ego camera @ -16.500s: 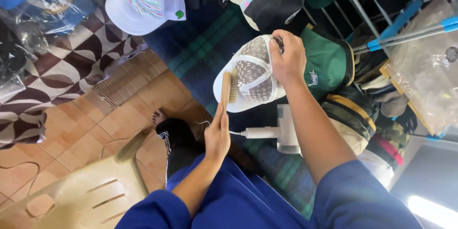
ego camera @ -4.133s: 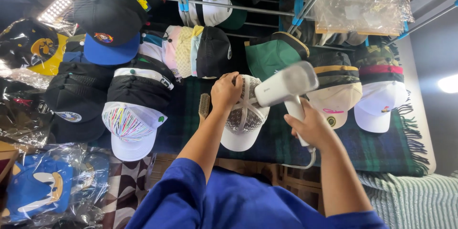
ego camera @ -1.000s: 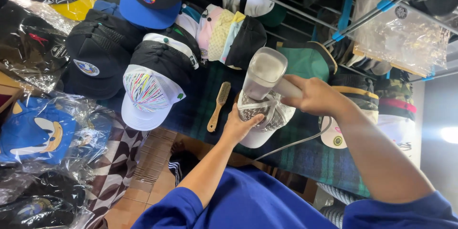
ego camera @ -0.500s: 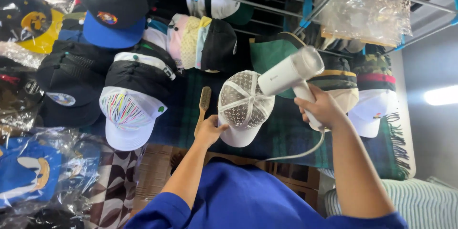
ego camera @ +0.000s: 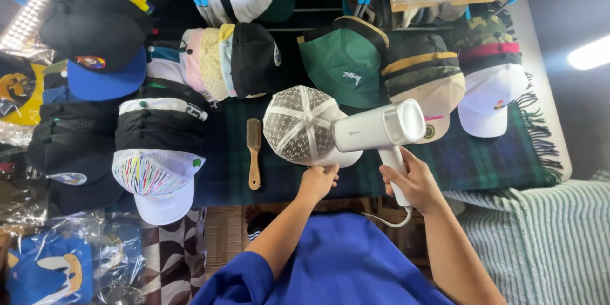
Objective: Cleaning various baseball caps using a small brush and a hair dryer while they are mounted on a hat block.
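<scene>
Now right hand (ego camera: 414, 181) grips steamer (ego camera: 378, 130)

mesh cap (ego camera: 298, 126): showing white open-weave mesh, matt | steamer (ego camera: 376, 129): looking smooth satin white plastic | brush (ego camera: 254, 152): showing bare wood | blanket (ego camera: 483, 159): lying as fuzzy plaid wool

Bright glare from tube light (ego camera: 592, 53) at right edge and LED panel (ego camera: 25, 20) upper left; corners dim, centre sharp.

Head view, looking down, close
</scene>
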